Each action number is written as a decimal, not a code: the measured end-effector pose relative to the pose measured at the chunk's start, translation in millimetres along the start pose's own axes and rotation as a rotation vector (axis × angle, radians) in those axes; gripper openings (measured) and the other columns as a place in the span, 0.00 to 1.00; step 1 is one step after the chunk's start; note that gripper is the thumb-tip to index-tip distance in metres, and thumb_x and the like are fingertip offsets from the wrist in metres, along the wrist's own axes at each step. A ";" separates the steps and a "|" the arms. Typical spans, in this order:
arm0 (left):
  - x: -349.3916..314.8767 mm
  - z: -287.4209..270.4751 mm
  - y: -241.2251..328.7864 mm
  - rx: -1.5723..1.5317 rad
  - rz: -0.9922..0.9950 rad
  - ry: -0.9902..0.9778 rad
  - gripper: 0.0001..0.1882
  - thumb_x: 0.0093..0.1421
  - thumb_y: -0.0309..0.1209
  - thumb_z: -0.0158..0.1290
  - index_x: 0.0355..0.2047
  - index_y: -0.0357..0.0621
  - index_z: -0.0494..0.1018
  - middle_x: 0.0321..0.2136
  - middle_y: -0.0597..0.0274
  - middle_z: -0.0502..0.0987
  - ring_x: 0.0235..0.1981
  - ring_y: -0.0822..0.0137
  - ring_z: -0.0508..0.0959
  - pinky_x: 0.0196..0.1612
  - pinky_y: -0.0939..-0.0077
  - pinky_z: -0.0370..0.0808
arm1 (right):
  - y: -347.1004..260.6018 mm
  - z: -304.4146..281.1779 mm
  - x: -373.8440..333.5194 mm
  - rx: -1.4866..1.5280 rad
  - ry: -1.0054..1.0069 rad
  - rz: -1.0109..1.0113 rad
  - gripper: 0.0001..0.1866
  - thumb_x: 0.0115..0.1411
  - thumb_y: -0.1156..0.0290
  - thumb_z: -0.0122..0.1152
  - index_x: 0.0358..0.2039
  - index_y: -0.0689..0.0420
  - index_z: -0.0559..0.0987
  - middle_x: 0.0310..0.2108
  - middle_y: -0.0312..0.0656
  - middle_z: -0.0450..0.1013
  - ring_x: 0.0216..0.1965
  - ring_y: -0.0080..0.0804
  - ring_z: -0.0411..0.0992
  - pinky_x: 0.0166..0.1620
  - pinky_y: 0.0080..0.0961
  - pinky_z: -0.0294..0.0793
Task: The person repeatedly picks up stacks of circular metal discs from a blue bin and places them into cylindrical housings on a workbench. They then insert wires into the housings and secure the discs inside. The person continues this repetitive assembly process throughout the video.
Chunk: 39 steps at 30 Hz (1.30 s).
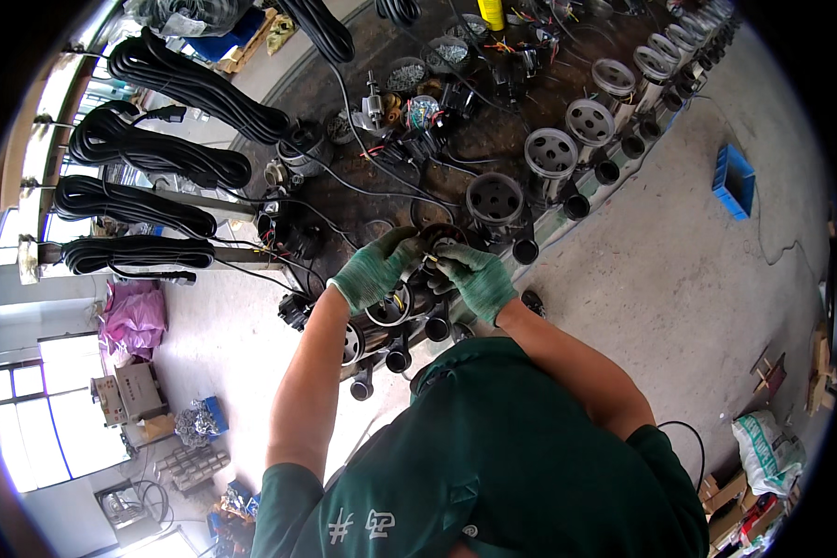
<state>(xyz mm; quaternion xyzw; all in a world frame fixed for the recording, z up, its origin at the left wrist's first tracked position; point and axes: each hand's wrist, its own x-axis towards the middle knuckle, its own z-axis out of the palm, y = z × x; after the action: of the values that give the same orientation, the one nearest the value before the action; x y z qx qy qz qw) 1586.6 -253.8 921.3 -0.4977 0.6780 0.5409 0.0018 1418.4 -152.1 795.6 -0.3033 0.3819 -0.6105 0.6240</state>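
Note:
My left hand (378, 269) and my right hand (477, 281), both in green knitted gloves with dark fingertips, meet over a round metal housing (442, 234) on the bench. Their fingers are closed in a pinch around something small and dark with a pale yellowish bit. The fingers hide most of it, so its kind cannot be told. Just below the hands is another round housing (391, 307) with a yellow wire inside. To the right of my hands stands a housing (495, 198) with holes in its inner plate and a black side tube (525, 251).
More housings (550, 152) line the bench's right edge toward the far end. Coiled black cables (149, 160) hang on a rack at left, their leads crossing the dark bench (344, 209). Bowls of screws (406, 73) stand farther back. A blue crate (734, 181) lies on the floor.

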 end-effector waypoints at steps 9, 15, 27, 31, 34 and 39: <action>14.7 16.0 -37.6 0.063 0.255 0.063 0.40 0.66 0.42 0.63 0.72 0.43 0.58 0.54 0.56 0.76 0.49 0.68 0.77 0.53 0.73 0.76 | -41.8 4.8 -1.7 -0.191 0.033 0.164 0.08 0.68 0.82 0.59 0.46 0.57 0.76 0.39 0.40 0.81 0.29 0.22 0.77 0.29 0.24 0.76; -0.2 17.3 18.3 0.565 0.283 0.073 0.54 0.51 0.37 0.73 0.73 0.46 0.55 0.58 0.42 0.69 0.55 0.45 0.76 0.57 0.60 0.77 | -4.9 -8.9 1.5 -0.313 0.102 -0.101 0.14 0.66 0.85 0.58 0.50 0.56 0.73 0.41 0.40 0.80 0.37 0.28 0.79 0.38 0.27 0.81; 11.8 14.0 29.9 0.744 0.470 -0.084 0.56 0.43 0.34 0.74 0.72 0.51 0.58 0.61 0.41 0.67 0.57 0.37 0.73 0.59 0.51 0.76 | -11.0 -26.4 -13.2 -0.673 0.199 -0.051 0.18 0.63 0.85 0.56 0.51 0.54 0.72 0.40 0.42 0.77 0.38 0.32 0.76 0.41 0.31 0.78; 27.5 12.3 44.0 1.064 0.510 -0.190 0.55 0.44 0.32 0.74 0.72 0.55 0.60 0.64 0.47 0.66 0.59 0.41 0.73 0.60 0.52 0.75 | 0.0 -31.2 -16.6 -0.335 0.234 0.002 0.18 0.64 0.87 0.54 0.50 0.53 0.72 0.39 0.38 0.75 0.35 0.26 0.73 0.38 0.27 0.77; 37.9 13.6 50.6 1.234 0.576 -0.289 0.50 0.45 0.30 0.73 0.69 0.61 0.65 0.66 0.52 0.64 0.61 0.45 0.72 0.61 0.53 0.75 | -12.9 -37.7 -21.8 -0.337 0.283 -0.020 0.17 0.65 0.87 0.52 0.50 0.53 0.72 0.37 0.36 0.74 0.33 0.22 0.72 0.36 0.25 0.77; 49.4 12.7 51.9 1.354 0.694 -0.362 0.42 0.48 0.25 0.69 0.64 0.66 0.72 0.66 0.54 0.64 0.63 0.46 0.71 0.61 0.53 0.76 | -29.7 -63.4 -41.0 -0.293 0.259 0.091 0.14 0.66 0.85 0.52 0.49 0.54 0.72 0.36 0.36 0.74 0.29 0.23 0.73 0.33 0.25 0.77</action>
<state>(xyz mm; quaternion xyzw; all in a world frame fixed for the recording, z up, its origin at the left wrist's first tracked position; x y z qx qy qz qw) 1519.8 -281.9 927.3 -0.0517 0.9664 0.0519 0.2465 1350.5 -107.9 791.7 -0.2921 0.5570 -0.5537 0.5458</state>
